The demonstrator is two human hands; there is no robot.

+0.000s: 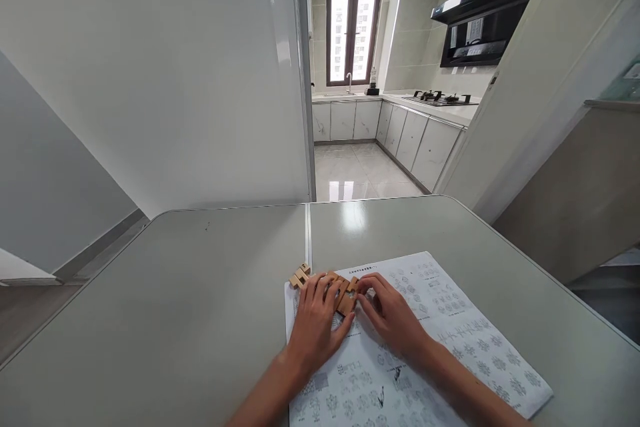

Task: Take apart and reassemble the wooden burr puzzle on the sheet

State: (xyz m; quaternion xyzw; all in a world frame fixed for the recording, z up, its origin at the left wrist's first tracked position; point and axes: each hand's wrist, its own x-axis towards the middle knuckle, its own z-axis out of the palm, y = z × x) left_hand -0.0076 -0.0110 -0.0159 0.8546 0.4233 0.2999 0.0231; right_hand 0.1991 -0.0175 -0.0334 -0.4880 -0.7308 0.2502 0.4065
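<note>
Several notched wooden puzzle pieces (346,305) lie side by side on a printed instruction sheet (360,373). My left hand (317,320) rests over them with its fingers stretched out and its thumb apart, covering some of the wood. At the right end of the row, my right hand (390,313) pinches a small wooden puzzle piece (354,285) between thumb and index finger. Another notched piece (300,275) sticks out beyond the left fingertips, at the sheet's upper left corner.
The sheet lies on a pale grey-green table (175,320) with a seam running down its middle. A white wall panel (225,80) stands behind at left. Beyond the doorway is a kitchen with white cabinets (343,120), a gas hob (443,99) and a window (355,27).
</note>
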